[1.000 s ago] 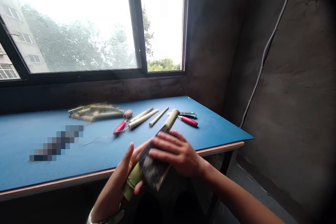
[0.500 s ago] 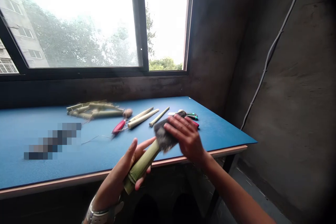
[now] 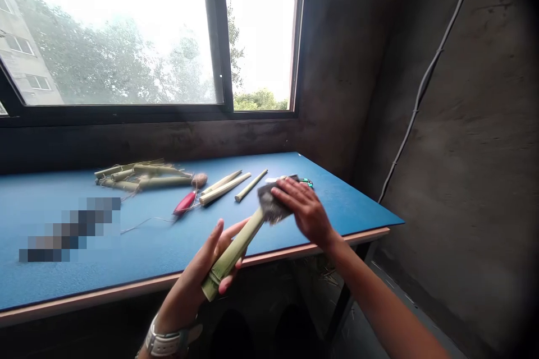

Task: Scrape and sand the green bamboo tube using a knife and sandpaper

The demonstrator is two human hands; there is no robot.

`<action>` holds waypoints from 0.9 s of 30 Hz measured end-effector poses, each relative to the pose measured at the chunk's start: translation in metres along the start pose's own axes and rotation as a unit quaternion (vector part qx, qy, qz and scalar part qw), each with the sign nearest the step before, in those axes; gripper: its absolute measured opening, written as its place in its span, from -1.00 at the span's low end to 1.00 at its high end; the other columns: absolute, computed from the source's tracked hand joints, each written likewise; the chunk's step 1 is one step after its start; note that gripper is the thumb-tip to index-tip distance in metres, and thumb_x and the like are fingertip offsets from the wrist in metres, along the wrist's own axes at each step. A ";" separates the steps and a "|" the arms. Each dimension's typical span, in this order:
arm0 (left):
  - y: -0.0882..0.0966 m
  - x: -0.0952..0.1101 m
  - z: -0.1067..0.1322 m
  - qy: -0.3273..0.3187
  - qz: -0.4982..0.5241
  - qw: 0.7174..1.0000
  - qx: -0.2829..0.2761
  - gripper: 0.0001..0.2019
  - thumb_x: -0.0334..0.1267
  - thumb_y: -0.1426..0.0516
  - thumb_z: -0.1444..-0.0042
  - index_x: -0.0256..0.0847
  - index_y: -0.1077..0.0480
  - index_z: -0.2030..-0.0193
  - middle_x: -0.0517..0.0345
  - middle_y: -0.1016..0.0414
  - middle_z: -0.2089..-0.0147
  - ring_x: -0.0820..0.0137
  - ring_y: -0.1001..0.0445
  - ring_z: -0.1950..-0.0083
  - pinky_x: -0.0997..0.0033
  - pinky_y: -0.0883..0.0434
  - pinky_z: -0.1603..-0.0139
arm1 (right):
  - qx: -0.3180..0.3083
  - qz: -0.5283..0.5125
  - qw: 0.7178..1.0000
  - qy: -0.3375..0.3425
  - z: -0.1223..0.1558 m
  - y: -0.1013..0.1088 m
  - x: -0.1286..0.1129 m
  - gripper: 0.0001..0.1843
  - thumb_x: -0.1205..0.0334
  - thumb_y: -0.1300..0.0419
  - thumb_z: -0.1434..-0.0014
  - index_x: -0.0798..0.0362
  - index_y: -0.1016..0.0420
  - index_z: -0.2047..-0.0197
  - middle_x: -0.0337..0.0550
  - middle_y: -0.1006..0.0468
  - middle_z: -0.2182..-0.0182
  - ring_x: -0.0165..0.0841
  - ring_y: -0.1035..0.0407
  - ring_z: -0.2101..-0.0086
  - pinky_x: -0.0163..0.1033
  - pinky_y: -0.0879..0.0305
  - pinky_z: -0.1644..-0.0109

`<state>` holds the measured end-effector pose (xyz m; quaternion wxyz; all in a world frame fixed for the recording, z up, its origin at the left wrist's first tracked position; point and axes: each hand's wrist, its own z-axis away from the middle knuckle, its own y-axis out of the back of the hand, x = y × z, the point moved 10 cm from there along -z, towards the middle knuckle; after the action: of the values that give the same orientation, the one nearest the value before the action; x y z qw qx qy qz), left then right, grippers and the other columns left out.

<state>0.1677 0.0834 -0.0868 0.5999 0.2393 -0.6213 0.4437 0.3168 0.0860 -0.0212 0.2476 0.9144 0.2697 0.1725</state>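
Observation:
Across the fingers of my left hand (image 3: 217, 258) rests a green bamboo piece (image 3: 238, 244), slanting up and to the right over the table's front edge. A node ring shows near its lower end. My left thumb stands off to the side while the fingers curl beneath the bamboo. My right hand (image 3: 304, 205) lies over a dark grey sheet that looks like sandpaper (image 3: 273, 202), pressing it around the upper part of the bamboo. The sheet and my right hand hide the far end of the bamboo.
The blue table (image 3: 151, 258) holds peeled bamboo sticks (image 3: 225, 188), a thinner stick (image 3: 251, 185), a red string-wound object (image 3: 184, 203), a twine ball (image 3: 199, 180), and a bamboo bundle (image 3: 143, 176). A green-and-black tool (image 3: 309, 183) lies behind my right hand. A blurred-out patch covers something at left.
My right hand and the sandpaper have slid up along the bamboo, away from my left hand, baring more of its length. The whole view has shifted slightly.

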 end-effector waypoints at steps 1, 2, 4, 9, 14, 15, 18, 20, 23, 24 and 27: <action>0.001 0.002 0.003 -0.001 -0.012 1.000 0.011 -0.39 0.15 0.09 -0.17 -0.16 -0.19 -0.25 0.18 -0.35 0.48 0.63 -0.17 0.66 0.69 -0.14 0.69 | 0.004 0.010 0.999 -0.047 0.002 0.001 0.018 -0.41 0.48 0.18 -0.24 -0.11 -0.06 -0.29 -0.22 -0.16 -0.23 -0.32 -0.02 -0.23 -0.06 -0.06 -0.25; 0.002 0.005 0.005 -0.004 -0.026 0.999 0.019 -0.40 0.14 0.07 -0.17 -0.15 -0.19 -0.25 0.18 -0.36 0.47 0.62 -0.19 0.65 0.68 -0.15 0.69 | 0.007 0.019 0.997 -0.079 0.005 0.001 0.033 -0.40 0.48 0.19 -0.24 -0.10 -0.04 -0.30 -0.20 -0.16 -0.23 -0.30 -0.02 -0.23 -0.04 -0.06 -0.24; 0.009 0.014 0.006 -0.020 -0.067 0.997 0.044 -0.43 0.09 0.02 -0.16 -0.10 -0.18 -0.26 0.19 -0.38 0.43 0.60 -0.22 0.64 0.66 -0.18 0.68 | 0.026 0.033 0.993 -0.109 0.012 0.002 0.051 -0.38 0.50 0.19 -0.22 -0.11 -0.01 -0.31 -0.19 -0.15 -0.24 -0.28 0.00 -0.23 -0.03 -0.06 -0.25; 0.036 0.024 -0.021 -0.001 -0.205 0.974 0.100 -0.39 0.00 -0.09 -0.10 -0.11 -0.12 -0.28 0.15 -0.45 0.35 0.50 -0.33 0.63 0.55 -0.25 0.67 | -0.053 0.040 0.982 -0.176 0.031 -0.030 0.064 -0.29 0.50 0.08 -0.11 -0.14 -0.03 -0.31 -0.19 0.01 -0.30 -0.19 0.21 -0.29 0.11 0.13 -0.29; 0.053 0.033 -0.070 -0.037 -0.297 0.953 0.053 -0.31 -0.09 -0.19 -0.01 -0.21 -0.11 -0.28 0.16 -0.45 0.38 0.46 -0.37 0.60 0.51 -0.30 0.60 | -0.346 -0.106 0.907 -0.215 0.059 -0.102 0.061 -0.37 0.21 -0.06 -0.08 -0.12 -0.16 -0.25 -0.08 -0.15 -0.23 -0.12 -0.01 -0.22 0.18 0.11 -0.25; 0.054 0.034 -0.079 -0.044 -0.331 0.942 0.033 -0.34 -0.10 -0.18 -0.02 -0.23 -0.15 -0.26 0.15 -0.46 0.39 0.44 -0.39 0.57 0.49 -0.32 0.56 | -0.350 -0.117 0.902 -0.222 0.060 -0.103 0.063 -0.36 0.21 -0.06 -0.07 -0.10 -0.15 -0.26 -0.06 -0.15 -0.23 -0.14 -0.01 -0.22 0.16 0.12 -0.25; 0.064 0.044 -0.095 -0.094 -0.466 0.879 0.038 -0.52 -0.15 -0.18 -0.01 -0.31 -0.37 -0.07 0.10 -0.48 0.38 0.26 -0.48 0.29 0.39 -0.37 0.31 | -0.307 -0.137 0.913 -0.231 0.057 -0.096 0.068 -0.27 0.24 -0.07 -0.01 -0.09 -0.08 -0.28 -0.07 -0.09 -0.25 -0.14 0.04 -0.23 0.18 0.22 -0.27; 0.072 0.054 -0.099 -0.138 -0.533 0.831 0.080 -0.65 -0.20 -0.17 -0.01 -0.35 -0.46 0.08 0.04 -0.47 0.27 0.13 -0.40 0.04 0.29 -0.32 0.11 | -0.278 -0.149 0.919 -0.235 0.056 -0.091 0.070 -0.26 0.27 -0.07 0.01 -0.08 -0.08 -0.28 -0.07 -0.12 -0.24 -0.15 0.05 -0.23 0.18 0.25 -0.27; 0.079 0.054 -0.101 -0.171 -0.605 0.769 0.113 -0.71 -0.26 -0.13 -0.05 -0.43 -0.48 0.15 -0.06 -0.43 0.13 0.02 -0.26 -0.11 0.14 -0.20 -0.06 | -0.238 -0.133 0.923 -0.272 0.060 -0.085 0.081 -0.31 0.37 0.01 0.03 -0.05 -0.16 -0.23 -0.06 -0.20 -0.20 -0.19 -0.03 -0.20 0.15 0.21 -0.26; 0.080 0.051 -0.103 -0.173 -0.623 0.754 0.114 -0.70 -0.26 -0.12 -0.06 -0.45 -0.47 0.14 -0.09 -0.43 0.12 0.01 -0.26 -0.10 0.10 -0.18 -0.07 | -0.225 -0.123 0.923 -0.287 0.061 -0.083 0.086 -0.33 0.39 0.03 0.02 -0.04 -0.20 -0.21 -0.06 -0.20 -0.19 -0.20 -0.05 -0.19 0.14 0.19 -0.26; 0.082 0.045 -0.103 -0.174 -0.644 0.735 0.118 -0.68 -0.28 -0.12 -0.07 -0.44 -0.45 0.08 -0.20 -0.39 0.04 -0.08 -0.25 -0.12 -0.01 -0.15 -0.11 | -0.211 -0.103 0.922 -0.306 0.065 -0.082 0.094 -0.45 0.39 0.05 -0.05 -0.01 -0.28 -0.13 -0.05 -0.19 -0.20 -0.20 -0.06 -0.18 0.11 0.10 -0.23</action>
<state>0.1475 0.2207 -0.0771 0.5906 0.7242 -0.3548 -0.0288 0.3868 0.1771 -0.1026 0.5222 0.8160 0.2310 -0.0895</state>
